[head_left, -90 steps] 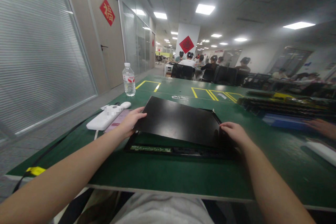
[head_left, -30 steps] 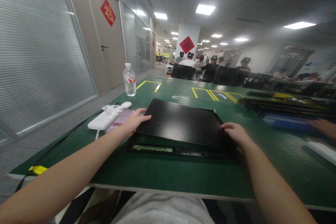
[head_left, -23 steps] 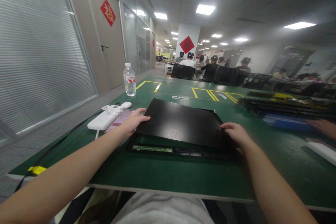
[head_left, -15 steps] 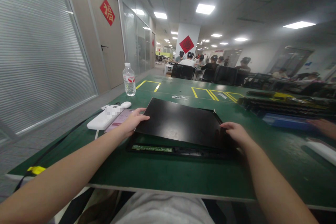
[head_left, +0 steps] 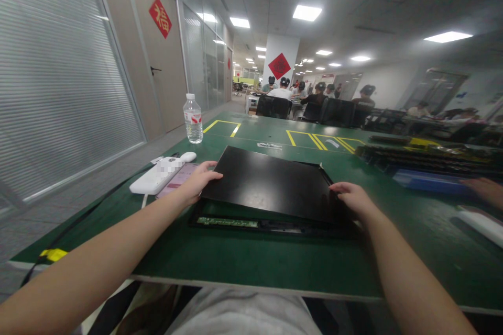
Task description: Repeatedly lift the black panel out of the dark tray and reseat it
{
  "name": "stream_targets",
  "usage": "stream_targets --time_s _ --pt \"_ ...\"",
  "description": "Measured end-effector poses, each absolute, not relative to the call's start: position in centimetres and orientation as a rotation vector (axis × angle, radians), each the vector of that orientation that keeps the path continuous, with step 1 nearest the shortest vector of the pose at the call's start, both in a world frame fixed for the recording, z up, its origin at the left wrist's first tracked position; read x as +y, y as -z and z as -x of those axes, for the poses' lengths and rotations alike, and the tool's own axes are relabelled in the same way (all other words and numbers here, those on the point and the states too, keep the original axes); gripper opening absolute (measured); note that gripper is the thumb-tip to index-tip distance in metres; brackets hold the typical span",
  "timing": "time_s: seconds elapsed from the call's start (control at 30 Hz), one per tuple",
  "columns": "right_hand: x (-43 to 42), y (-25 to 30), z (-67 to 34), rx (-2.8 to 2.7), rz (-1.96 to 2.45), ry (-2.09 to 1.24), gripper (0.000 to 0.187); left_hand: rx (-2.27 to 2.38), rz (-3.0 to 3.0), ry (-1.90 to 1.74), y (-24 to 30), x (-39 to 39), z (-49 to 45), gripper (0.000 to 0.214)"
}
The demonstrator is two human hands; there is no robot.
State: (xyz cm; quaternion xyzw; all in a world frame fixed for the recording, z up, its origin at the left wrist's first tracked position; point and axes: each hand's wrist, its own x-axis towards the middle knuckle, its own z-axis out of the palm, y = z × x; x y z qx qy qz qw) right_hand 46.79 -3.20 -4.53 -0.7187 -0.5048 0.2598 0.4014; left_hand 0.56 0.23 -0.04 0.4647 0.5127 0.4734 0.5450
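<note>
A flat black panel lies tilted on a black frame on the green table, its near edge raised above a green circuit strip. My left hand grips the panel's left edge, thumb on top. At the panel's near right corner, my right hand holds on with fingers curled over it.
A white power bank, a pink phone and a white mouse lie left of the panel. A water bottle stands beyond. Stacked boards and another person's hand are at right. People sit at far desks.
The panel's near edge has sunk slightly toward the frame over three seconds; in the last second both hands and the panel stay almost still.
</note>
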Motion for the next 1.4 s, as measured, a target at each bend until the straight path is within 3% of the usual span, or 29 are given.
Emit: stream_targets --time_s 0.83,1.17,1.4 --pt "-3.5 3.5 -46.1 -1.257 1.894 -0.595 0.035 1.211 -1.239 -1.068 0.2 -0.2 -0.7 0.045" --pt "-3.7 3.3 -45.9 -1.212 1.892 -0.638 0.034 1.591 -2.005 -0.942 1.2 1.7 0.9 0.03" --pt "-3.9 3.0 -45.6 -1.233 1.89 -0.621 0.035 1.646 -2.231 -0.75 2.0 2.5 1.3 0.032"
